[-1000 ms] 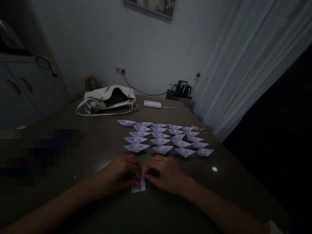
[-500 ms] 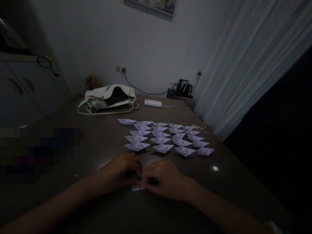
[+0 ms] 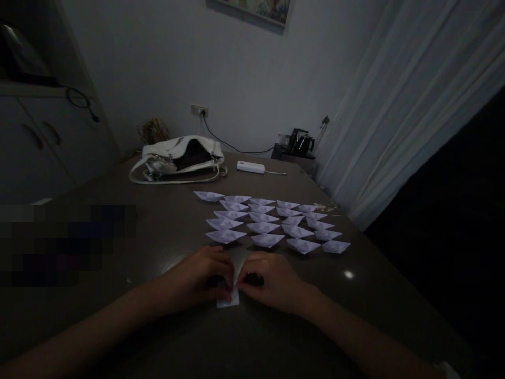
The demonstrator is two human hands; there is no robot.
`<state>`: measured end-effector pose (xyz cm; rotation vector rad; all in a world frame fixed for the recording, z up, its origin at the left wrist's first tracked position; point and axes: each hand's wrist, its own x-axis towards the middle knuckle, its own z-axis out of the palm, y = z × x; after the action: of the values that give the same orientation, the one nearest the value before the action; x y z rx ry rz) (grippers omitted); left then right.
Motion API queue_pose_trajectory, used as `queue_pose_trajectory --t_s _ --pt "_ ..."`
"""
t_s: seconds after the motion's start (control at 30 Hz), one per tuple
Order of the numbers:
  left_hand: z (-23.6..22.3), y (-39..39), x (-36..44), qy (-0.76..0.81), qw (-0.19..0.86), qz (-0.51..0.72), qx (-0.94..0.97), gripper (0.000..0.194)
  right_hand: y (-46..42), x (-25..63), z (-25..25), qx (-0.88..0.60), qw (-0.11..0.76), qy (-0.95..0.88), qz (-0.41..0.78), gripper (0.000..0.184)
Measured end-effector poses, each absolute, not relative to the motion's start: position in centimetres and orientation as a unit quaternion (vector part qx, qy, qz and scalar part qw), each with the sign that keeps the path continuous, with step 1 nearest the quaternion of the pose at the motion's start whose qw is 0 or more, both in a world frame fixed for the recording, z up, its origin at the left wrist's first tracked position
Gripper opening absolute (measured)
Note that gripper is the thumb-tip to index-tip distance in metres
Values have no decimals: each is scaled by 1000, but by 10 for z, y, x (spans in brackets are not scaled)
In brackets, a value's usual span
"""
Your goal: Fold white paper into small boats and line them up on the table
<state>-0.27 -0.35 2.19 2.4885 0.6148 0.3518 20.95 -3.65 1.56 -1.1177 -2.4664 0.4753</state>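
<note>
Between my hands, low on the dark table (image 3: pixel 185 342), lies a small folded piece of white paper (image 3: pixel 233 300). My left hand (image 3: pixel 211 275) is closed, with thumb and fingers pinching the paper's left side. At its upper right edge, my right hand (image 3: pixel 268 279) pinches the paper between thumb and forefinger. Both hands cover part of it, so its full folded shape is hidden. Just beyond my hands, several white paper boats (image 3: pixel 263 228) stand in rows across the table.
Farther back on the table are a white handbag (image 3: pixel 181 153) and a white power bank (image 3: pixel 250 167) with a short cable. A kettle (image 3: pixel 303 144) stands on a low stand by the wall. Sheer curtains (image 3: pixel 366 116) hang on the right.
My right hand has shifted slightly up along the paper, and more of the paper's lower right part shows. My left hand keeps its pinch. The whole view has moved a little.
</note>
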Motion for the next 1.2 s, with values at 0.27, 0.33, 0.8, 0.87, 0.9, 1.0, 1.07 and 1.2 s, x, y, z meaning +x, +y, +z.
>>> queue_pose_trajectory --t_s 0.27,0.33,0.8,0.87,0.9,1.0,1.07,1.2 --pt "16 -2 -5 223 274 143 924 4 -38 209 11 -405 184 -886 128 6" --pt "16 -2 -5 225 274 142 924 3 -38 208 10 -414 178 -885 114 7" --pt "19 -3 -4 241 266 121 925 4 -38 205 14 -359 121 -925 -41 9" --pt "19 -3 -4 242 265 122 925 4 -40 205 17 -343 104 -932 -51 10" --pt "19 -3 -4 242 266 123 925 4 -40 206 17 -338 100 -934 -50 10" --pt "19 -4 -4 240 270 123 924 5 -40 207 17 -344 110 -932 -19 9" --pt "19 -3 -5 240 270 123 924 5 -38 208 14 -358 135 -924 13 7" --pt "16 -2 -5 235 266 124 927 6 -37 207 9 -367 167 -914 46 5"
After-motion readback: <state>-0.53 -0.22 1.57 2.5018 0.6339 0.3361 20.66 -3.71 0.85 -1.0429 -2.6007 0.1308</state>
